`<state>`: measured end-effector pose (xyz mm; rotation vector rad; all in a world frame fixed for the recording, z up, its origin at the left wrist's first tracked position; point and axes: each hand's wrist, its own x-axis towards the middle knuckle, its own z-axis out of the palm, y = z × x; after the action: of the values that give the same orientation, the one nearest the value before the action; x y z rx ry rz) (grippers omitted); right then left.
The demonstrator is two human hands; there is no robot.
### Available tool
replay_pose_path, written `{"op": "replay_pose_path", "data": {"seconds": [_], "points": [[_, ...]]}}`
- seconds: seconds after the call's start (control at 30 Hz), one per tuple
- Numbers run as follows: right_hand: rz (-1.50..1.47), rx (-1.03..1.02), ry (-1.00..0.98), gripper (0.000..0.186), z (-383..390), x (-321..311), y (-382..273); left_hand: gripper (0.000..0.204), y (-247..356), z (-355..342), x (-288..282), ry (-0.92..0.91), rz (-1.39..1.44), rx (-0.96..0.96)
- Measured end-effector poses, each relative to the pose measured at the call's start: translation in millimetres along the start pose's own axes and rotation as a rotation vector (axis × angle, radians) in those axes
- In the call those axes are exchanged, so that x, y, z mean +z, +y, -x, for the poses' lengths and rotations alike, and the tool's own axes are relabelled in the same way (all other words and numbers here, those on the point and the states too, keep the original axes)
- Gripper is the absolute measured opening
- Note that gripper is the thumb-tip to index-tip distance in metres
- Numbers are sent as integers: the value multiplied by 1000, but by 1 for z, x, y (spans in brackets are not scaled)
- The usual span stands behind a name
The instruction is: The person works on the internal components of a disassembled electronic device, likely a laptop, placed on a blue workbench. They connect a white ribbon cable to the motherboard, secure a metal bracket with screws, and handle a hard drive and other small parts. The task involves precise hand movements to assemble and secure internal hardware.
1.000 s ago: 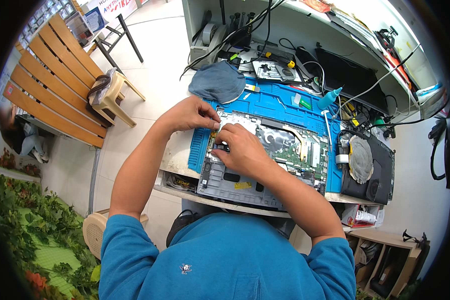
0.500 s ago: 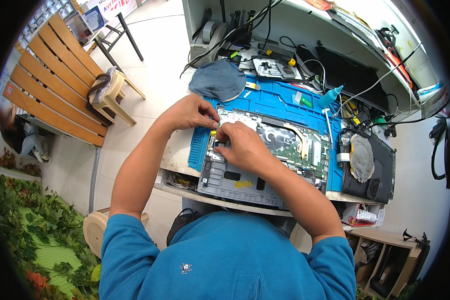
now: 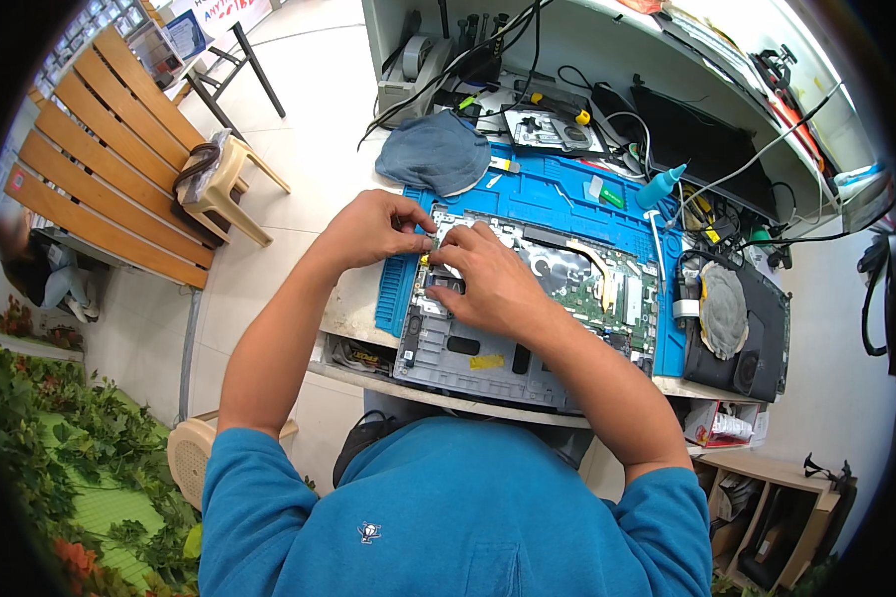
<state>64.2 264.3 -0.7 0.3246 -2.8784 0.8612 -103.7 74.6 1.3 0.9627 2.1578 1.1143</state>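
Pale workbench [image 3: 351, 316], blue mat [image 3: 528, 203] lying across its top

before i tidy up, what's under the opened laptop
A blue work mat shows past the back and sides of the opened laptop; anything else underneath is covered.

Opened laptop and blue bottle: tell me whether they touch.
Apart: the head view shows blue mat between the opened laptop and the blue bottle.

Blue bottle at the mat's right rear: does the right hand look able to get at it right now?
Probably yes: between the right hand and the blue bottle lie the opened laptop and the blue mat, and nothing tall visibly blocks.
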Motion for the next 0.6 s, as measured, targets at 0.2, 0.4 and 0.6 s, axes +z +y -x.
{"op": "replay_pose_path", "data": {"seconds": [0.2, 0.4, 0.6], "points": [[-21, -4, -57, 37, -8, -6, -2, 22, 10, 61, 0, -6, -37, 147], [-21, 20, -18, 38, -6, 0, 0, 17, 23, 90, 27, 87, -214, 141], [-9, 31, -28, 39, -6, -2, -4, 16, 16, 87, 34, 98, -150, 116]]}}
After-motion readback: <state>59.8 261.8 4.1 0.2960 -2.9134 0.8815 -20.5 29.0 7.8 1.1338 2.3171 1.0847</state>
